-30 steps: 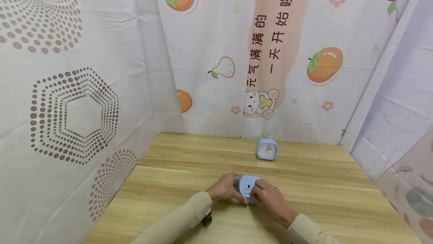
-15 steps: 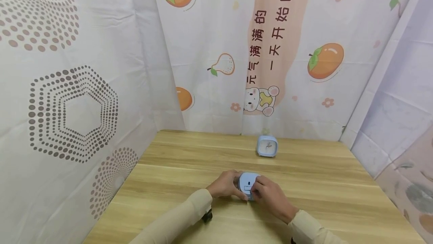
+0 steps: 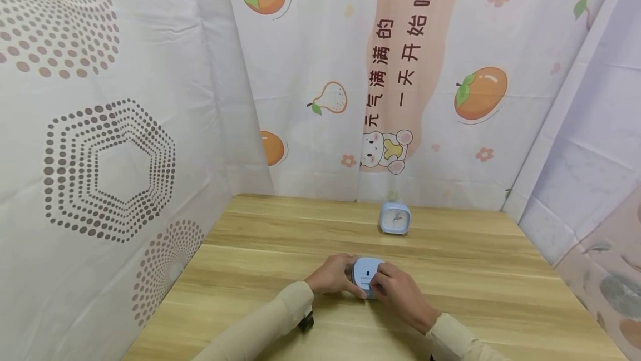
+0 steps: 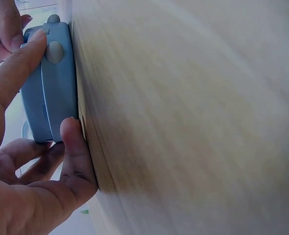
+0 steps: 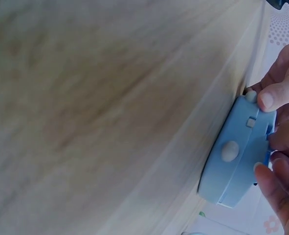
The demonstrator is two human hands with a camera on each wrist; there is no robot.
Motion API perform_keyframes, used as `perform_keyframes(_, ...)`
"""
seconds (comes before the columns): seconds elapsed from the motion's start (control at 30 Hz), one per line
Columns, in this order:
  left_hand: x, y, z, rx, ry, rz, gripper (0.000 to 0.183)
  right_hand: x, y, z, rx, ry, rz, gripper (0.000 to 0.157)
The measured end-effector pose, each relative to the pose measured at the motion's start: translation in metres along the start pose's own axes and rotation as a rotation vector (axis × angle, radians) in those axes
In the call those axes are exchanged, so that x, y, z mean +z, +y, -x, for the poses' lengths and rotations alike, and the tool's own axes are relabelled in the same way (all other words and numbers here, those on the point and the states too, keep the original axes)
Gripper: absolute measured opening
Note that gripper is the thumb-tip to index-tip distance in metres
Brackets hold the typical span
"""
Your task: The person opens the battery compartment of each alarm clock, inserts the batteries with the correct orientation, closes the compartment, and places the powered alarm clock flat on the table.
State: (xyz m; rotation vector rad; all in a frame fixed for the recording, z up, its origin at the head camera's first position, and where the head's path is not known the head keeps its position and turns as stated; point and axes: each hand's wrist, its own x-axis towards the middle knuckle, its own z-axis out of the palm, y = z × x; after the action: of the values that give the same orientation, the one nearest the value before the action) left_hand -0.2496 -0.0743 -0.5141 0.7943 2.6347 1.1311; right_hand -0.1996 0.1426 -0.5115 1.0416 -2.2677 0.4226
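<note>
A light blue alarm clock [image 3: 367, 268] lies face down on the wooden table, its back with a rectangular battery compartment turned up. My left hand [image 3: 333, 275] grips it from the left, thumb on the near side and fingers around the far side. On the right, my right hand [image 3: 402, 293] has curled fingers pinching at the back, beside the compartment. Two pale round feet show on the side of the clock [image 5: 227, 169] in the right wrist view. Those right fingertips sit at a notch in its back edge, and I cannot tell whether they hold a cover.
Another light blue clock [image 3: 395, 218] stands upright near the back of the table [image 3: 280, 222], its dial facing me. Printed curtains [image 3: 310, 144] hang behind the table and along both sides. A dark strap device [image 3: 306, 322] shows under the left sleeve.
The head view has shifted slightly up and down. Both hands stay on the face-down clock in nearly the same pose.
</note>
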Motion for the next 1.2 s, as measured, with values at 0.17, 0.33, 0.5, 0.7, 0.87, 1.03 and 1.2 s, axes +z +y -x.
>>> perform_keyframes(0.17, 0.0, -0.001, 0.0, 0.008, -0.002, -0.006, 0.077, 0.002, 0.002, 0.002, -0.022, 0.042, -0.02, 0.029)
perform_keyframes(0.33, 0.0, 0.0, 0.002, -0.005, -0.004, 0.002, 0.079, 0.004, 0.003, 0.004, -0.018, 0.051, -0.031, 0.03)
perform_keyframes(0.5, 0.0, 0.0, 0.002, -0.005, -0.004, 0.014, 0.078, 0.005, 0.003, 0.005, 0.0, 0.037, -0.04, 0.025)
perform_keyframes(0.7, 0.0, 0.0, 0.002, -0.007, -0.012, 0.021, 0.073, 0.004, 0.002, 0.003, 0.005, 0.024, -0.018, 0.023)
perform_keyframes(0.87, -0.001, 0.0, 0.0, -0.006, -0.01, -0.001, 0.074, -0.001, 0.001, -0.001, 0.019, -0.02, -0.003, 0.021)
perform_keyframes(1.03, -0.001, -0.001, 0.0, -0.008, -0.017, -0.01, 0.078, -0.005, -0.001, -0.004, 0.018, -0.054, 0.01, 0.02)
perform_keyframes(1.2, -0.002, -0.001, 0.0, -0.016, -0.02, -0.008, 0.078, -0.007, -0.002, -0.006, 0.012, -0.067, 0.019, 0.022)
